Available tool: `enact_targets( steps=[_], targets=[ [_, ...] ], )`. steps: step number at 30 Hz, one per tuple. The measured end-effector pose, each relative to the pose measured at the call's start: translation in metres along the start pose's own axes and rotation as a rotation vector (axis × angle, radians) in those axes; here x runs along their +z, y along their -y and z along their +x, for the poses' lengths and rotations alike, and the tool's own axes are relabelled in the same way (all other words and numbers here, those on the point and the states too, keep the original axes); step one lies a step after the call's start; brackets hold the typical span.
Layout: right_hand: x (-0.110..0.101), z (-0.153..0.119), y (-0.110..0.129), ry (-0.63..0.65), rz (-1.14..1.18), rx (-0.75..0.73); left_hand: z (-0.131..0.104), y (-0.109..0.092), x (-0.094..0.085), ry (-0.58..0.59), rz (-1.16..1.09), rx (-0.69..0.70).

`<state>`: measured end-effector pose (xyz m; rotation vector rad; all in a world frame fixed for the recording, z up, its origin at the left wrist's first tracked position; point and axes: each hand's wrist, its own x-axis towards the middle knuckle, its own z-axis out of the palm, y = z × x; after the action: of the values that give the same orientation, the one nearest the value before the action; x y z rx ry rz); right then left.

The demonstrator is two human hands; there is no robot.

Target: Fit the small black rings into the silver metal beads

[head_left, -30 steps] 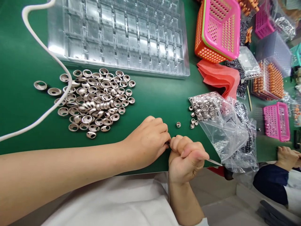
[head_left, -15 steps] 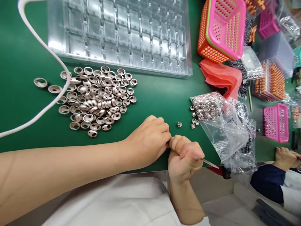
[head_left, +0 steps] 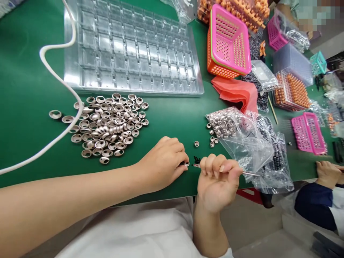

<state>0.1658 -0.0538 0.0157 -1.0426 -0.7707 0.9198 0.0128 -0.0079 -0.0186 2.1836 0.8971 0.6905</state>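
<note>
My left hand [head_left: 164, 163] is closed, pinching a small silver ring-shaped part [head_left: 186, 163] between thumb and fingertips just above the green table. My right hand [head_left: 218, 181] is closed around a slim metal tool [head_left: 251, 173], perhaps tweezers. One end of it sticks out to the right, and the other end points toward the ring. Beside that end lies a little cluster of tiny black pieces [head_left: 197, 158]. A loose silver ring [head_left: 196, 143] rests farther back. To the left spreads a pile of similar silver rings [head_left: 107, 125].
A clear compartment tray [head_left: 134, 89] lies behind the pile, with a white cable [head_left: 57, 73] at left. At right are a plastic bag of rings [head_left: 224, 122], red cloth [head_left: 236, 91], stacked baskets [head_left: 228, 66] and a pink basket [head_left: 307, 134]. Another person's hand [head_left: 328, 174] shows far right.
My hands have moved apart, uncovering the ring in the left fingertips and the black pieces. My right hand has turned, palm showing more. The view has shifted slightly.
</note>
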Motion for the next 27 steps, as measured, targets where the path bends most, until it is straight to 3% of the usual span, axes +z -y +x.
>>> enact_targets(
  steps=[7,27],
  targets=[
    [-0.012,-0.003,0.001,0.019,-0.030,-0.073,0.001,-0.002,-0.002,0.024,-0.010,-0.019],
    [0.004,-0.009,-0.018,0.109,-0.034,-0.096,0.000,0.000,0.004,-0.031,0.001,-0.008]
  ],
)
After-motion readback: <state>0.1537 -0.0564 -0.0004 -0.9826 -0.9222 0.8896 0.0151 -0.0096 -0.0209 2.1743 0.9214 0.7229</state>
